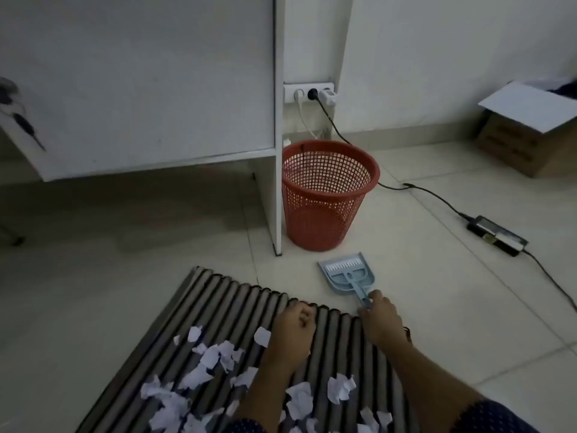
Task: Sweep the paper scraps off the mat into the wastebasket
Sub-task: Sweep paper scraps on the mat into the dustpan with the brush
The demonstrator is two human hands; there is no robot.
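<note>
A striped ribbed mat (237, 304) lies on the tiled floor, strewn with several crumpled white paper scraps (212, 360). My left hand (293, 329) rests on the mat near its far edge, fingers curled with nothing visible in them. My right hand (379, 318) reaches past the mat's far right corner and its fingers touch the handle end of a light blue dustpan with a small brush nested in it (345, 275), which lies flat on the floor. A red mesh wastebasket (324, 195) stands upright beyond the dustpan, beside a white cabinet panel.
A white cabinet (156, 89) stands to the left of the basket. A black power cable and adapter brick (496, 235) run across the floor to the right. A cardboard box (527, 135) sits at the far right wall. A socket strip (309, 93) hangs behind the basket.
</note>
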